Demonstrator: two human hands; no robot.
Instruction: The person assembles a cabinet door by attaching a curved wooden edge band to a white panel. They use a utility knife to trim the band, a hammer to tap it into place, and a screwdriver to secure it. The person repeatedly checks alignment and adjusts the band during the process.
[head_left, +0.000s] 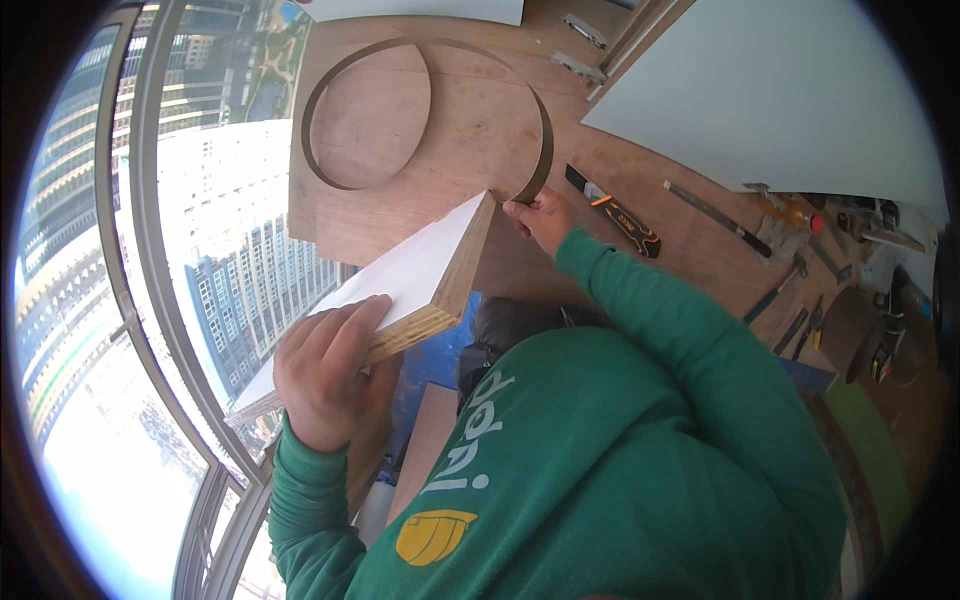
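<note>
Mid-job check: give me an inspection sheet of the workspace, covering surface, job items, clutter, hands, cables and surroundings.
Surface: bare plywood sheet, slightly marked.
Job's things: white-faced plywood board, held tilted; brown edge-banding strip, loosely looped over the sheet.
Clutter: utility knife right of the strip; slim bar with dark grip beyond it; hand tools crowded farther right, not all identifiable.
Hands: left hand grips the board; right hand pinches the strip near the board's corner, contact between the two unclear.
Cables: nothing seen.
Surroundings: window at left; large white panel at upper right.
</note>
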